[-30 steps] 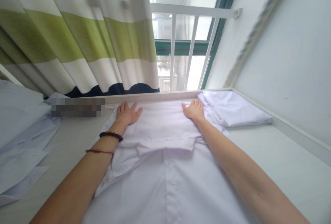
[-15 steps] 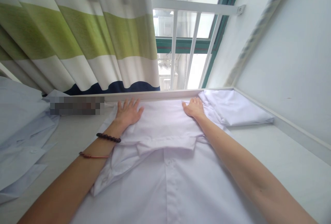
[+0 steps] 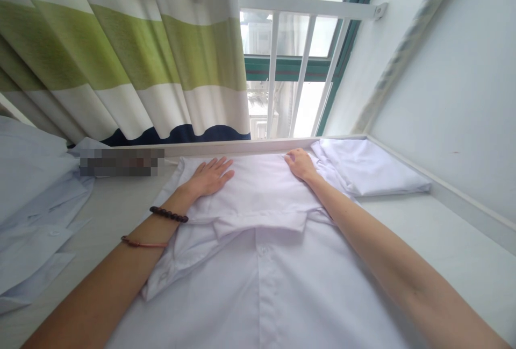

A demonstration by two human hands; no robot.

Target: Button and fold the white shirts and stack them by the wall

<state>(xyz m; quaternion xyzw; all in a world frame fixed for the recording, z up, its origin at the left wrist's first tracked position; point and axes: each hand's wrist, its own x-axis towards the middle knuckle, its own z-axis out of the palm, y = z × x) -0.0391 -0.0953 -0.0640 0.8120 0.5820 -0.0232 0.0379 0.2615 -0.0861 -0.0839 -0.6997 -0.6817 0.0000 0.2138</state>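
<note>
pale blue garments (image 3: 36,214): far left | left hand (image 3: 209,177): palm flat on white shirt (image 3: 258,268), fingers slightly spread | white shirt: spread on table (image 3: 443,252), centre | right hand (image 3: 300,165): at shirt's far edge, fingers curled together, grip unclear | folded white cloth (image 3: 371,174): just right

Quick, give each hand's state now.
Left hand: open, flat on the white shirt.
Right hand: curled at the shirt's far edge; grip cannot be told.

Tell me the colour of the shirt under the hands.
The shirt is plain white, no pattern; clearest in the head view.
</note>
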